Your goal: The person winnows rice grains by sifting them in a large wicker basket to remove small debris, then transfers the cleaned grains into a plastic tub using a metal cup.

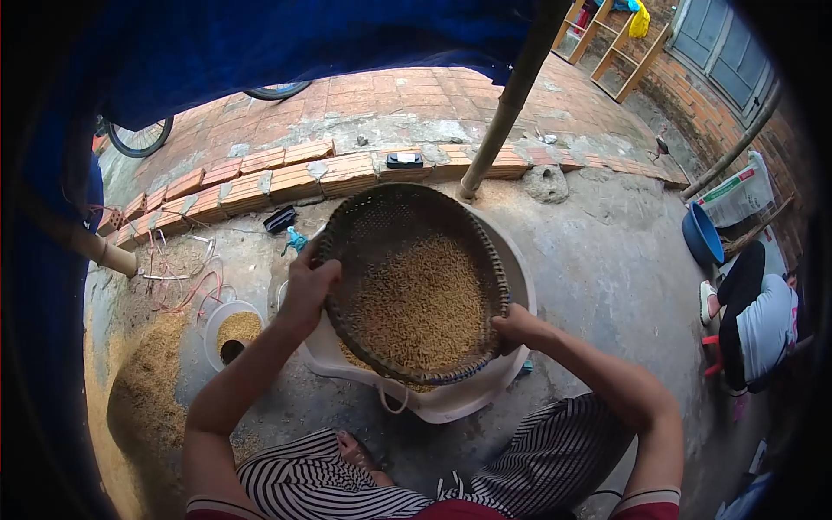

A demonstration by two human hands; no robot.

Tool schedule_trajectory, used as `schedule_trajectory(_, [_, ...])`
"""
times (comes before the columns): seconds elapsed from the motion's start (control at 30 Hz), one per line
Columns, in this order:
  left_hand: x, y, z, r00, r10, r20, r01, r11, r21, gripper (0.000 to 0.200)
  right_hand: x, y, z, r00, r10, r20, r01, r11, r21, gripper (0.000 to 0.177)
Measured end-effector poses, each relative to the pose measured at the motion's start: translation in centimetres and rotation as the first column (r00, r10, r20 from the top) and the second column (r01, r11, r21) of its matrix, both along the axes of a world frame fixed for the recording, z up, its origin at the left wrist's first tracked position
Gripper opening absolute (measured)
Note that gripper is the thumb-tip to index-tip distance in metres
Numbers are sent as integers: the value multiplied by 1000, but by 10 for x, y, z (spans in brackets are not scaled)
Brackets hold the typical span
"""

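Between my hands is a round woven sieve [364,227], tilted, with a heap of yellow-brown grain [425,303] on its lower part. My left hand [308,290] is closed on the sieve's left rim. On the right side, my right hand [517,329] grips the rim, its thumb on top. Directly beneath stands a wide white basin [459,407], mostly hidden by the sieve. A strip of grain shows inside the basin near its front edge, and a loop handle hangs there.
A white bucket [212,334] with grain stands left, beside a grain pile [147,381]. A bamboo pole [507,113] rises behind the basin, near a low brick edging [295,180]. At right are a blue tub [702,234] and a seated person [763,321].
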State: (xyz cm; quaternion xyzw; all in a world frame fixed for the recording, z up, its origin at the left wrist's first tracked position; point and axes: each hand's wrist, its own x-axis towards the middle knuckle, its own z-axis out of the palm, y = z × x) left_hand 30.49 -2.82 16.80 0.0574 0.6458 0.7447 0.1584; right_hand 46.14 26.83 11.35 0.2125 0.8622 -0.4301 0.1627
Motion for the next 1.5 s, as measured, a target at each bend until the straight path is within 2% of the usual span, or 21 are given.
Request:
schedule_trajectory(0.03, [-22, -17, -5, 998, -26, 50, 22, 997, 79, 43, 0, -9, 17, 1000, 4, 20, -4, 1000, -3, 37])
schedule_trajectory(0.1, [-38, -27, 25, 981, -45, 188, 25, 993, 111, 24, -16, -21, 43, 994, -93, 64, 112, 859, -500, 33])
schedule_trajectory(0.13, [-45, -30, 29, 971, -47, 235, 18, 992, 123, 20, -23, -19, 42, 993, -91, 72, 115, 851, -512, 33])
schedule_trajectory(0.23, [-22, 5, -13, 995, 64, 73, -70, 994, 83, 30, -33, 2, 14, 940, -331, -84, 332, 943, -6, 30])
schedule_trajectory(0.27, [-4, 15, -13, 992, 120, 50, -121, 993, 18, 35, -23, 0, 15, 950, -298, 88, 289, 952, 101, 33])
schedule_trajectory(0.33, [-1, 1, -6, 993, 88, 83, -93, 994, 60, 40, -7, 10, -8, 991, 115, 63, -123, 980, 157, 35])
schedule_trajectory(0.37, [-4, -10, -7, 990, 46, 132, -57, 995, 77, 44, -7, 14, -9, 991, 114, 67, -123, 979, 160, 35])
schedule_trajectory(0.43, [-34, -33, -4, 968, -43, 248, -8, 980, 201, 33, -6, -21, 35, 994, 29, 102, 10, 932, -361, 30])
schedule_trajectory(0.47, [-41, -37, 7, 948, -116, 298, 40, 968, 248, 30, -14, -19, 35, 994, 19, 112, 25, 925, -380, 30])
schedule_trajectory(0.57, [-25, -5, -24, 986, 74, 152, -94, 987, 129, 33, -31, -4, 30, 946, -289, -146, 263, 949, -172, 26])
schedule_trajectory(0.6, [-4, 8, -27, 986, 145, 82, -150, 987, 56, 36, -25, 7, 6, 934, -353, -49, 349, 934, -77, 29])
schedule_trajectory(0.67, [9, 4, -28, 987, 114, 110, -126, 986, 112, 38, -2, 37, -51, 999, -47, 7, 46, 991, 129, 26])
schedule_trajectory(0.8, [-19, -21, -31, 975, -1, 224, -33, 989, 145, 37, -6, -11, 38, 995, -56, 82, 69, 984, -165, 22])
schedule_trajectory(0.97, [-25, -29, 26, 990, 100, -100, -79, 977, 199, 47, -6, -35, 101, 939, -133, -316, 151, 988, 34, 31])
schedule_trajectory(1.03, [-17, -32, 48, 947, 177, -270, -97, 954, 284, 52, -1, -35, 109, 790, -42, -611, 157, 978, 136, 33])
schedule_trajectory(1.13, [-15, -29, 55, 889, 246, -386, -95, 924, 371, 52, 1, -40, 122, 625, 58, -778, 223, 943, 249, 34])
schedule_trajectory(1.17, [-23, -24, 44, 910, 196, -366, -77, 946, 314, 51, -2, -35, 114, 631, 60, -774, 216, 944, 249, 34])
schedule_trajectory(1.23, [-39, -13, 8, 960, 70, -272, -30, 989, 148, 42, -15, -14, 79, 857, -32, -514, 219, 926, 308, 32])
schedule_trajectory(1.27, [-40, -4, -14, 1000, 10, 25, -16, 972, 234, 36, -11, -5, 56, 863, -25, -505, 207, 929, 307, 32])
schedule_trajectory(1.33, [-35, -2, -48, 963, -54, 263, 17, 990, 141, 31, 0, 10, 26, 987, -150, -55, 147, 988, -49, 28])
schedule_trajectory(1.5, [-28, -15, -56, 931, -89, 353, 46, 991, 129, 31, 4, 13, 33, 996, -62, 71, 67, 995, -75, 26])
